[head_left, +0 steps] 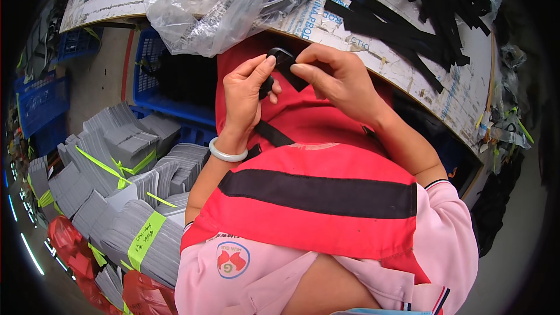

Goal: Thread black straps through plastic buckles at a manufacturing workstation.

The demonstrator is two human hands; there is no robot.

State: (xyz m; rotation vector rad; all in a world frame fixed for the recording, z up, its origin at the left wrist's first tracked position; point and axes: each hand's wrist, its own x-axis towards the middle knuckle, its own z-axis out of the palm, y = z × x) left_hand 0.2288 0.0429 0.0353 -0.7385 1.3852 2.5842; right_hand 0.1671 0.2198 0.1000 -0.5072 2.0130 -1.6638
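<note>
In front of my red apron, both hands work on one small black piece. My left hand is closed, with thumb and fingers round a rounded, shiny black part that looks like a plastic buckle. From it a short, flat black strap slants down to the right. My right hand pinches the strap's upper side between thumb and forefinger. The fingers partly hide how strap and rounded part join. Loose black straps lie on the worktable beyond my right hand.
Clear plastic bags hang over the table's near edge. A blue crate holding black material stands below, left of my knees. Bundled stacks of grey sheets, tied with yellow-green strips, fill my left side near red bags.
</note>
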